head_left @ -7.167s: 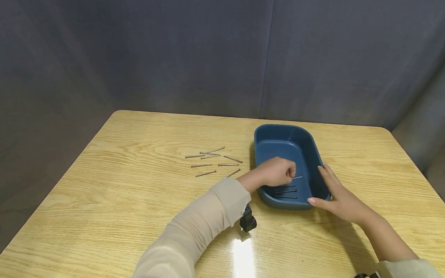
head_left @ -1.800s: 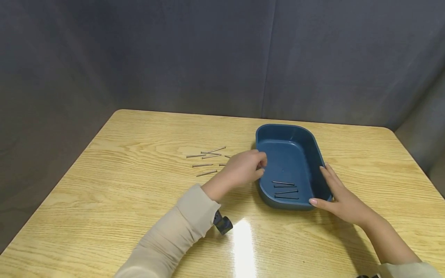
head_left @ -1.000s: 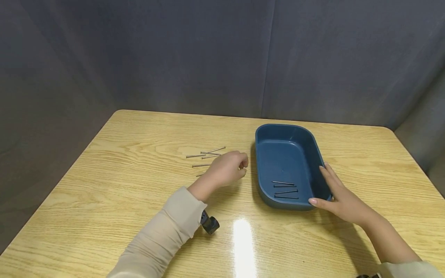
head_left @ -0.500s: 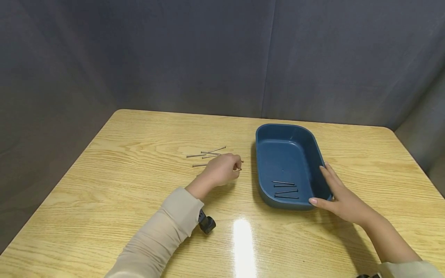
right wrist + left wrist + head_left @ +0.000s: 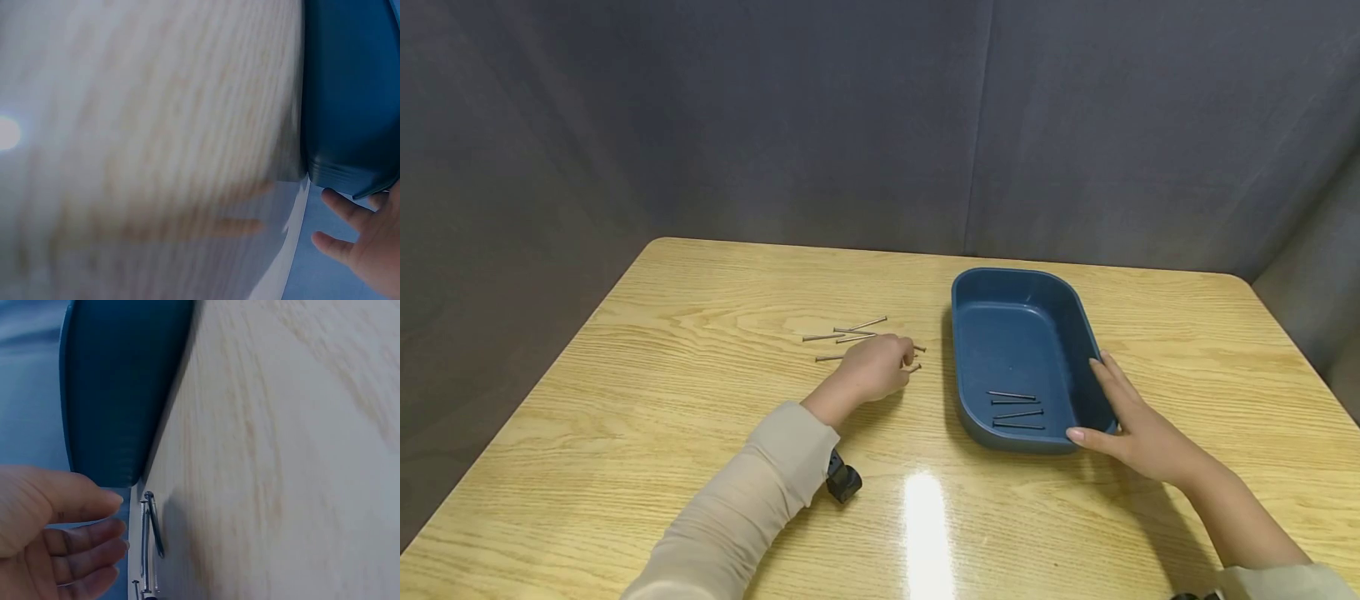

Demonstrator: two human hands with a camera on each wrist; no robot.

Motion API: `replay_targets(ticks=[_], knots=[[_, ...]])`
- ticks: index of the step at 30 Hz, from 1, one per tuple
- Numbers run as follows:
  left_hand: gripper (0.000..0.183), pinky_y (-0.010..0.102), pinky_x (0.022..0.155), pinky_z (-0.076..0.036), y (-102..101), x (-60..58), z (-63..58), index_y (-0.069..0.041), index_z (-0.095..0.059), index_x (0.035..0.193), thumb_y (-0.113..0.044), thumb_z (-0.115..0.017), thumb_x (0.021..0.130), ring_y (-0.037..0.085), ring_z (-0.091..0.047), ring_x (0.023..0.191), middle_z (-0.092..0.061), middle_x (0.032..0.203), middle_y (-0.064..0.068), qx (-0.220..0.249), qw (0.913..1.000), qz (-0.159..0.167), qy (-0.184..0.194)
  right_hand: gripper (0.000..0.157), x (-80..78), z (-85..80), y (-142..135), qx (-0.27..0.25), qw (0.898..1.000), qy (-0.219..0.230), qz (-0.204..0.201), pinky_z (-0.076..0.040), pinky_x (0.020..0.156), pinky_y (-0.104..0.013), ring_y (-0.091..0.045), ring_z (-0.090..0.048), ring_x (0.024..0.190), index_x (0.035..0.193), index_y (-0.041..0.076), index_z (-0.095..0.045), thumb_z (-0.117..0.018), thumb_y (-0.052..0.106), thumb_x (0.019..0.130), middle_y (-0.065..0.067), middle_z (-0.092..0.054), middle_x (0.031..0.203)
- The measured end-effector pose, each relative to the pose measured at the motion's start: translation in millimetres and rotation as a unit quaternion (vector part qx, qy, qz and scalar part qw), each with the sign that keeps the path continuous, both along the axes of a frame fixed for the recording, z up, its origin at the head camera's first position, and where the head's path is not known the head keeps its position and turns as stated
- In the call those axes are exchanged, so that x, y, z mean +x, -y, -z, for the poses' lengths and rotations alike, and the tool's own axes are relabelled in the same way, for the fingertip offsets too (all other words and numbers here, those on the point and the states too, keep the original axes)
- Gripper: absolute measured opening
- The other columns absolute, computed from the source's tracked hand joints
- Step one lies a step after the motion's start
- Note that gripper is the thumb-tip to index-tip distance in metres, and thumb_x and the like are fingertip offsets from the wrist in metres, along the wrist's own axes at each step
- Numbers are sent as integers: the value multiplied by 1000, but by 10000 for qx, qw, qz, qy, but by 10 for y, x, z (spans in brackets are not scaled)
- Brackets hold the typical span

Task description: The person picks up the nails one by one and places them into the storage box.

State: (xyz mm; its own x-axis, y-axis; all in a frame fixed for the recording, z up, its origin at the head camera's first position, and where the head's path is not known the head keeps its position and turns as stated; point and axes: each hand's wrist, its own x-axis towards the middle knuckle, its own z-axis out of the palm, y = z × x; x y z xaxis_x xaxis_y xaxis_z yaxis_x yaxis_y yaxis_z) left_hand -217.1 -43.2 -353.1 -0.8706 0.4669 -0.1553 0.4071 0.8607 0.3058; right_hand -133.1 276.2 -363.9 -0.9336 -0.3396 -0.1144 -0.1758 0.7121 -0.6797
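Several steel nails (image 5: 823, 337) lie loose on the table, and my left hand (image 5: 874, 367) hovers at the right side of this group, covering some of them. In the left wrist view its thumb and bent fingers (image 5: 90, 556) stand apart with nothing visible between them, and nails (image 5: 155, 525) lie just beyond. To the right is a deep blue plastic tray (image 5: 1028, 445); several more nails (image 5: 1017, 414) rest side by side at its near end. My right hand (image 5: 1138, 433) touches the tray's near right corner, thumb at the rim and fingers extended along the outer wall.
The wooden table (image 5: 700, 400) has a bright light reflection (image 5: 927, 525) near the front. A dark curtain (image 5: 820, 125) hangs behind its far edge. A small black camera (image 5: 844, 482) is strapped to the left wrist.
Earlier the left hand was over the tray with a nail; that nail now lies in the tray. The left hand has moved left and down to the loose nails. The right hand stays put.
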Motion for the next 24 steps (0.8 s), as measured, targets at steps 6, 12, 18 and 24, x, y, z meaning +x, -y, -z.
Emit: replay_targets(ticks=[6, 12, 18, 24], knots=[[20, 24, 58, -40, -2, -21, 59, -7, -60, 106, -10, -55, 87, 13, -48, 71, -61, 105, 5, -99, 9999, -73, -21, 95, 4, -4, 9, 8, 10000, -36, -11, -14, 93, -71, -48, 6, 134, 145, 8, 10, -62, 30, 86, -18, 18, 150], [19, 25, 58, -41, -6, -28, 89, -6, -60, 106, -9, -56, 87, 14, -50, 72, -62, 106, 6, -70, 9999, -75, 30, 95, 4, -8, 10, 14, 10000, -19, -3, -15, 92, -71, -48, 6, 134, 145, 9, 10, -62, 30, 86, -18, 18, 150], [12, 23, 56, -38, -20, -46, 111, -8, -61, 97, -9, -57, 86, 13, -47, 69, -62, 96, 3, -168, 9998, -50, 10, 95, 1, 2, 5, 31, 10000, -58, -1, -14, 93, -71, -47, 6, 134, 145, 8, 9, -62, 30, 86, -19, 17, 150], [4, 23, 52, -34, -39, -67, 133, -10, -57, 85, -6, -57, 83, 12, -44, 64, -56, 81, 0, -279, 9996, -43, 2, 95, -2, 5, 2, 44, 10000, -66, -6, -14, 93, -71, -47, 6, 134, 146, 8, 9, -62, 30, 86, -19, 16, 150]])
